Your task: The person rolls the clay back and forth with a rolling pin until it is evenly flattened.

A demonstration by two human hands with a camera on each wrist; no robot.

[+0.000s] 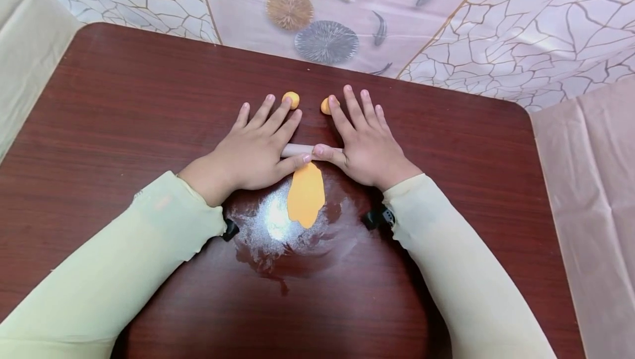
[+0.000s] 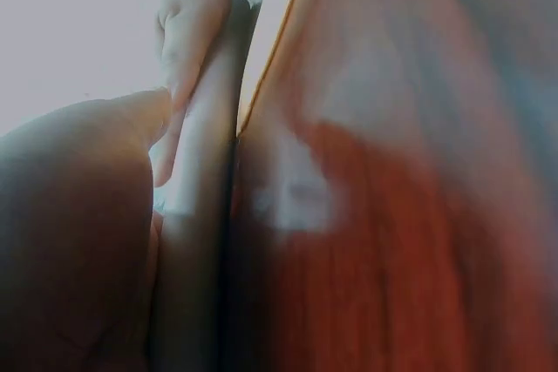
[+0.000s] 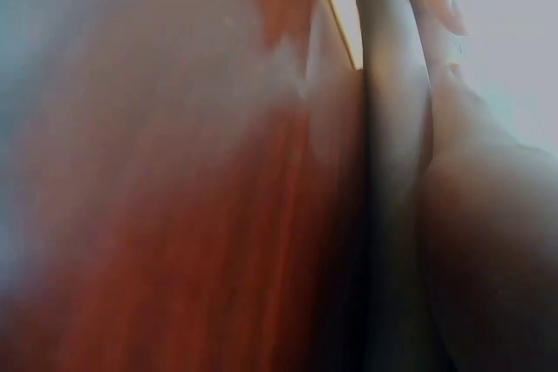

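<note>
A flattened piece of yellow dough (image 1: 306,196) lies on the brown table. Across its far end runs a pale rolling pin (image 1: 296,150), mostly hidden under both hands. My left hand (image 1: 255,152) lies over the pin's left part with straight, slightly spread fingers. Over the right part rests my right hand (image 1: 369,146), its fingers straight too and its thumb along the pin. The thumbs come close together at the middle. In the left wrist view the pin (image 2: 196,233) passes beneath the palm; the right wrist view shows the pin (image 3: 394,128) likewise, with the dough's thin edge (image 3: 338,2) beside it.
Two small yellow dough balls, one left (image 1: 294,97) and one right (image 1: 325,106), sit by the fingertips. White powder (image 1: 263,221) is smeared on the table (image 1: 149,100) around the dough. A patterned cloth (image 1: 238,6) hangs behind the far edge.
</note>
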